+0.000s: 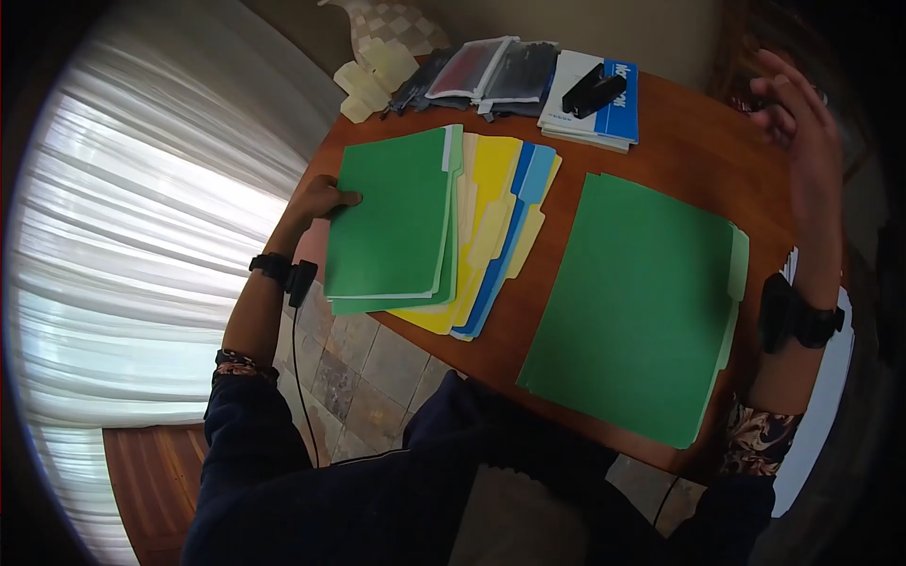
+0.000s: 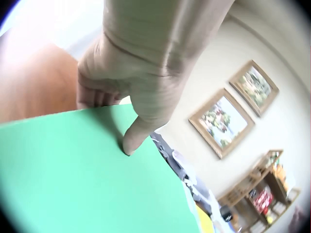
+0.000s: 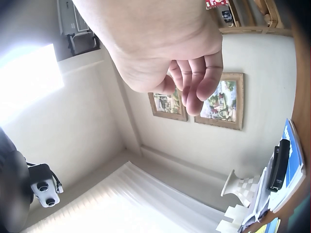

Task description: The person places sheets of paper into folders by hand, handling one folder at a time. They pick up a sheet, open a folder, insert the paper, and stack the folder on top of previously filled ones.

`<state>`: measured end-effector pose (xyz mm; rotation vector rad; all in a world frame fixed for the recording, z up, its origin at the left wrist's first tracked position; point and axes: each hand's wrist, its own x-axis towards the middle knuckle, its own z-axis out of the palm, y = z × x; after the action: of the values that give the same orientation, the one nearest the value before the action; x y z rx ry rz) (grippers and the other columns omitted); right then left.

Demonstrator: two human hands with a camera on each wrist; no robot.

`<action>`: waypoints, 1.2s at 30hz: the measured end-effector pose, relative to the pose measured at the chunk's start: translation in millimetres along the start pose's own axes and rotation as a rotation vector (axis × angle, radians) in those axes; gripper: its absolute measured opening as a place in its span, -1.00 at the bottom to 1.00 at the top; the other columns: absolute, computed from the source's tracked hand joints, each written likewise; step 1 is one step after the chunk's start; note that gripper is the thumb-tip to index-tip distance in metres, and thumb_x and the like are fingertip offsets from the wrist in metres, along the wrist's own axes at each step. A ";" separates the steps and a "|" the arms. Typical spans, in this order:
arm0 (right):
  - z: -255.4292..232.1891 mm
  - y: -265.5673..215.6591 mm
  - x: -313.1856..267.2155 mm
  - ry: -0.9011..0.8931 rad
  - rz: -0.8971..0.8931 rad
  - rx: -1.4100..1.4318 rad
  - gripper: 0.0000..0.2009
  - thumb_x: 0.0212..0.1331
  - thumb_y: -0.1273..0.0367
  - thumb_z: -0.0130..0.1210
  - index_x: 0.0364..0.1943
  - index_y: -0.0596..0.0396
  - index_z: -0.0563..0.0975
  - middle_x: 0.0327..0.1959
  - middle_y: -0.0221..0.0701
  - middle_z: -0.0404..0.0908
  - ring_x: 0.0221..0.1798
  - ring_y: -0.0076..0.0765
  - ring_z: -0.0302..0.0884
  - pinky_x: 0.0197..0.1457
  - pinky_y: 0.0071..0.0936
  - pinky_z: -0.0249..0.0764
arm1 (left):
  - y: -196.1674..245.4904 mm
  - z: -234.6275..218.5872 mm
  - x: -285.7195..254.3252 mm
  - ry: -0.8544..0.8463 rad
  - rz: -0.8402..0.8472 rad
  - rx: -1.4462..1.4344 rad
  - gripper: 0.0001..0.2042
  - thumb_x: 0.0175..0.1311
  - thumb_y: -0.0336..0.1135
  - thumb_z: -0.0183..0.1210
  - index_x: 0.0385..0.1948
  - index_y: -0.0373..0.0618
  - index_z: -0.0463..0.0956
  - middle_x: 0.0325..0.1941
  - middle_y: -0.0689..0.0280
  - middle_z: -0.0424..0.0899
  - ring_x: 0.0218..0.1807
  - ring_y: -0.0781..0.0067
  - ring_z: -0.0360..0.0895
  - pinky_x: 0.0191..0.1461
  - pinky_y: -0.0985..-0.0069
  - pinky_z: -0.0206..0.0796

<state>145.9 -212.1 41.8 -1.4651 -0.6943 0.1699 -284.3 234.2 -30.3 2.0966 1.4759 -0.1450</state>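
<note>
My left hand (image 1: 324, 198) pinches the left edge of a green file folder (image 1: 389, 222), thumb flat on its cover and the other fingers at the edge, partly hidden. In the left wrist view the thumb (image 2: 133, 138) presses on the green surface. White paper edges show inside that folder. Beneath it fan out yellow folders (image 1: 495, 165) and blue folders (image 1: 538, 170). My right hand (image 1: 797, 113) is raised at the table's right side, its fingers (image 3: 194, 104) loosely bent around nothing. Another green folder stack (image 1: 642, 307) lies on the table in front of the right forearm.
At the back of the wooden table (image 1: 698, 141) are zippered pouches (image 1: 510, 74), a black stapler (image 1: 595, 91) on a blue-and-white paper pack (image 1: 618, 118), and cream paper pieces (image 1: 376, 75) by a checkered vase (image 1: 392, 28). White sheets (image 1: 821, 396) lie at the right; a curtain (image 1: 142, 236) hangs left.
</note>
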 end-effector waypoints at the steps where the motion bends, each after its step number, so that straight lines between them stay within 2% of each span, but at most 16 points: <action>1: -2.7 4.3 1.5 0.010 0.022 0.009 -0.65 0.36 0.22 0.07 0.16 0.00 0.57 -0.17 -0.54 0.66 -0.34 -0.74 0.56 -0.23 -0.69 0.37 | 12.6 1.0 -7.8 0.056 -0.022 0.179 -0.38 0.08 -0.04 0.40 0.03 -0.42 0.49 -0.14 0.07 0.71 -0.17 0.33 0.70 -0.05 0.45 0.54; 2: -9.3 17.8 9.9 -0.006 0.010 0.026 -0.67 0.35 0.23 0.08 0.11 0.02 0.59 -0.19 -0.51 0.68 -0.33 -0.70 0.59 -0.24 -0.67 0.39 | 35.6 4.5 -21.5 0.133 -0.072 0.385 -0.30 -0.02 0.03 0.45 0.03 -0.41 0.50 -0.19 0.02 0.72 -0.15 0.26 0.70 -0.04 0.39 0.54; 3: -17.3 24.1 14.4 -0.026 -0.017 0.037 -0.69 0.34 0.25 0.09 0.07 0.04 0.61 -0.21 -0.48 0.69 -0.32 -0.67 0.62 -0.26 -0.65 0.41 | 22.3 7.7 -12.1 0.317 0.162 0.623 -0.38 0.04 -0.03 0.41 -0.03 -0.46 0.52 -0.22 -0.04 0.71 -0.13 0.11 0.71 -0.07 0.26 0.53; 5: 10.4 -15.9 -11.3 0.042 0.005 0.102 -0.77 0.35 0.32 0.07 -0.17 0.22 0.62 -0.37 -0.36 0.67 -0.47 -0.52 0.62 -0.44 -0.64 0.45 | 49.0 22.5 -23.1 0.445 0.343 0.711 -0.44 0.08 -0.09 0.38 0.00 -0.37 0.53 -0.07 -0.08 0.68 -0.02 0.01 0.68 0.03 0.18 0.49; 6: 7.8 -17.3 -12.3 0.064 0.007 0.072 -0.77 0.35 0.32 0.07 -0.17 0.22 0.62 -0.37 -0.36 0.67 -0.47 -0.52 0.62 -0.44 -0.64 0.45 | 70.3 32.8 -32.5 0.431 0.375 0.698 -0.44 0.08 -0.09 0.38 0.00 -0.37 0.53 -0.07 -0.08 0.68 -0.02 0.01 0.68 0.03 0.18 0.49; 10: 6.2 -8.3 -5.5 0.013 0.028 0.068 -0.78 0.38 0.33 0.05 -0.09 0.20 0.59 -0.33 -0.38 0.67 -0.47 -0.53 0.64 -0.46 -0.67 0.47 | 173.8 113.6 -91.4 0.209 0.903 0.246 -0.61 0.13 -0.24 0.31 -0.03 -0.21 0.57 0.00 0.01 0.66 0.05 0.01 0.62 0.14 0.24 0.44; 12: 2.5 -5.1 -4.5 -0.034 0.027 0.068 -0.79 0.37 0.35 0.05 -0.10 0.20 0.60 -0.34 -0.39 0.68 -0.47 -0.55 0.64 -0.46 -0.68 0.46 | 224.0 152.5 -116.7 0.159 1.209 0.200 -0.61 0.11 -0.27 0.31 -0.03 -0.23 0.57 0.01 0.05 0.66 0.09 0.04 0.59 0.17 0.25 0.42; 13: 3.1 -8.1 -4.8 -0.024 0.022 0.048 -0.79 0.37 0.35 0.05 -0.10 0.20 0.60 -0.34 -0.39 0.68 -0.47 -0.55 0.64 -0.46 -0.68 0.46 | 243.6 172.9 -123.6 0.058 1.255 0.181 -0.55 0.13 -0.27 0.33 0.08 -0.18 0.52 0.16 0.08 0.60 0.25 0.06 0.49 0.33 0.24 0.32; 14: 5.7 -11.2 -5.4 -0.002 0.081 0.025 -0.79 0.37 0.36 0.05 -0.11 0.20 0.60 -0.34 -0.39 0.68 -0.47 -0.55 0.64 -0.46 -0.68 0.46 | 255.4 197.0 -122.4 0.066 1.394 0.212 -0.42 0.13 -0.16 0.34 0.18 -0.23 0.44 0.29 0.03 0.48 0.38 0.00 0.36 0.44 0.21 0.19; 15: 5.8 -11.4 -4.8 0.018 0.139 0.007 -0.80 0.37 0.36 0.05 -0.11 0.20 0.60 -0.34 -0.39 0.68 -0.48 -0.56 0.64 -0.46 -0.68 0.46 | 265.4 216.6 -123.1 0.065 1.402 0.202 -0.42 0.13 -0.16 0.34 0.18 -0.23 0.44 0.29 0.03 0.48 0.38 0.00 0.36 0.44 0.21 0.19; 18: -1.1 -6.5 -2.5 0.001 0.086 0.000 -0.80 0.37 0.36 0.04 -0.13 0.20 0.61 -0.35 -0.40 0.68 -0.49 -0.57 0.63 -0.46 -0.68 0.46 | 285.7 246.3 -118.4 0.146 1.530 0.277 -0.24 0.13 0.00 0.34 0.31 -0.28 0.29 0.41 -0.05 0.33 0.48 -0.09 0.19 0.52 0.16 0.04; 20: -0.9 -10.7 -3.2 0.016 0.094 -0.020 -0.80 0.37 0.36 0.05 -0.13 0.20 0.62 -0.36 -0.41 0.68 -0.49 -0.57 0.63 -0.46 -0.68 0.46 | 286.3 251.4 -110.6 -0.051 1.433 0.257 -0.13 0.12 0.11 0.32 0.36 -0.32 0.19 0.46 -0.10 0.25 0.52 -0.14 0.10 0.56 0.08 -0.08; 29: 8.2 -2.8 -0.2 -0.033 0.183 -0.063 -0.77 0.39 0.32 0.04 -0.13 0.22 0.61 -0.35 -0.39 0.68 -0.45 -0.56 0.62 -0.35 -0.65 0.51 | 278.9 253.9 -108.3 -0.042 1.467 0.107 -0.17 0.11 0.05 0.33 0.35 -0.29 0.24 0.42 -0.07 0.32 0.50 -0.06 0.16 0.56 0.04 -0.10; 32: -5.7 4.0 2.6 -0.043 0.018 -0.258 -0.75 0.31 0.29 0.12 -0.02 0.09 0.62 -0.26 -0.43 0.71 -0.32 -0.59 0.66 -0.29 -0.60 0.47 | 279.8 252.1 -110.9 -0.012 1.470 0.089 -0.21 0.16 0.11 0.28 0.31 -0.29 0.29 0.39 -0.02 0.37 0.49 0.04 0.20 0.56 0.09 -0.10; 34: -12.6 7.6 3.4 -0.059 0.143 -0.305 -0.76 0.30 0.34 0.11 -0.04 0.11 0.63 -0.30 -0.43 0.70 -0.35 -0.56 0.66 -0.31 -0.58 0.49 | 281.7 253.6 -109.0 -0.029 1.475 0.073 -0.20 0.13 0.07 0.31 0.32 -0.28 0.28 0.40 -0.04 0.36 0.49 0.00 0.20 0.56 0.08 -0.10; 36: -20.1 18.9 -1.8 -0.054 0.148 -0.365 -0.76 0.23 0.36 0.11 -0.09 0.14 0.64 -0.35 -0.41 0.71 -0.36 -0.51 0.66 -0.33 -0.51 0.50 | 276.7 259.0 -101.7 -0.056 1.471 0.071 -0.20 0.10 0.03 0.33 0.33 -0.27 0.27 0.40 -0.05 0.35 0.49 -0.04 0.19 0.57 0.07 -0.10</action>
<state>160.7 -227.6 24.3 -1.8695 -0.6844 0.2052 -17.4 -44.9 -100.0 2.6281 -0.3457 0.3062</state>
